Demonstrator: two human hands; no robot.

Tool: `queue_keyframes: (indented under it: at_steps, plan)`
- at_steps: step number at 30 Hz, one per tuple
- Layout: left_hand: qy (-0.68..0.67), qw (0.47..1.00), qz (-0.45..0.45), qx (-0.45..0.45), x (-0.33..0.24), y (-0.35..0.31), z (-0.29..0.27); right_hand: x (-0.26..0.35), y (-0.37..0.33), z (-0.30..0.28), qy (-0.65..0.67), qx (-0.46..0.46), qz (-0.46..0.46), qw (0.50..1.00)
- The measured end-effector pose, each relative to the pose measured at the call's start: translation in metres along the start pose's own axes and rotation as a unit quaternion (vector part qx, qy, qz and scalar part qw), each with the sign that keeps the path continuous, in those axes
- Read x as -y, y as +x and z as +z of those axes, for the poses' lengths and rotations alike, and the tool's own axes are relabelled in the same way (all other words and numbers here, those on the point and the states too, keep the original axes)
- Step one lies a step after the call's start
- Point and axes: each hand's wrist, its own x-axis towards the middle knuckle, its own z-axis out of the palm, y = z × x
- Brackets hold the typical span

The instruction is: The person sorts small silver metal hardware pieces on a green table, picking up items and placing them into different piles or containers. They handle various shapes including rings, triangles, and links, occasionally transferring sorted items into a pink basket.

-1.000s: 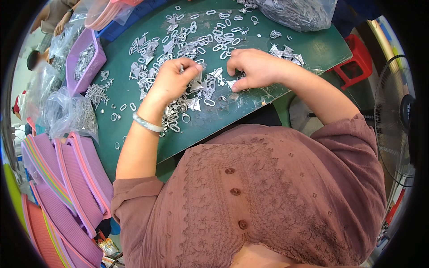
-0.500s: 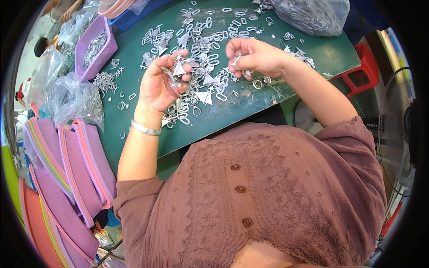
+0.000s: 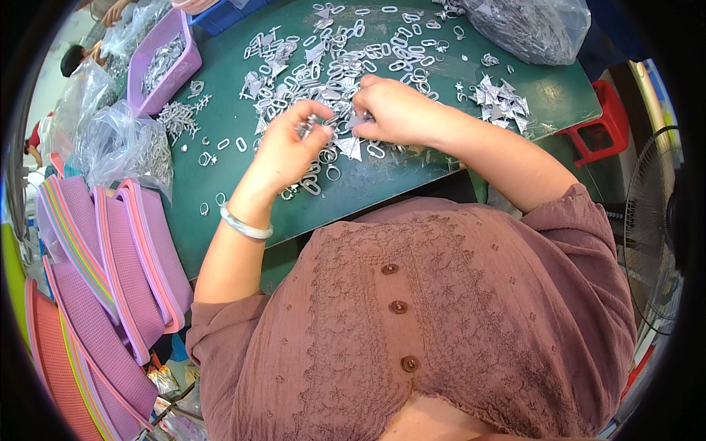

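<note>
My left hand (image 3: 290, 145), a pale bangle (image 3: 246, 223) on its wrist, curls its fingers round several small silver metal pieces (image 3: 309, 126). Beside it my right hand (image 3: 397, 110) is closed in a pinch, palm down over the heap. A flat silver metal piece (image 3: 359, 119) shows at its fingertips, partly covered. Under and beyond both hands spreads a loose heap of silver metal oval links (image 3: 379, 51), rings and flat triangular pieces. One triangular piece (image 3: 350, 148) lies just below the hands. Right of my right hand sits a separate cluster of triangular pieces (image 3: 500, 101).
The green table (image 3: 220, 176) carries a lilac basket (image 3: 193, 62) of metal pieces at far left, with branch-like pieces (image 3: 176, 119) nearby. Clear bags (image 3: 110, 151) bulge beside it; another bag (image 3: 526, 29) stands far right. Empty lilac baskets (image 3: 136, 257) lean left. A red stool (image 3: 599, 125) and fan (image 3: 654, 220) stand right.
My left hand has turned from palm up to curled over its pieces and moved right and nearer me. My right hand has come down to the heap, and more triangular pieces show in the right cluster.
</note>
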Motion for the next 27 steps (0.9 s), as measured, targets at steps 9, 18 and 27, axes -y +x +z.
queue_keyframes:
  at_steps: [9,18,27]
  plan:
    - [0.376,0.924,0.06,0.041,-0.018,-0.001,0.013,-0.031,-0.004,-0.032,0.221,-0.008,0.108,0.969]
    - [-0.2,0.977,-0.065,0.039,0.001,0.008,-0.006,-0.039,-0.018,-0.044,0.521,0.006,0.211,0.827]
    - [-0.485,0.869,-0.07,0.072,0.019,0.01,-0.02,-0.056,-0.024,-0.041,0.795,-0.005,0.012,0.607]
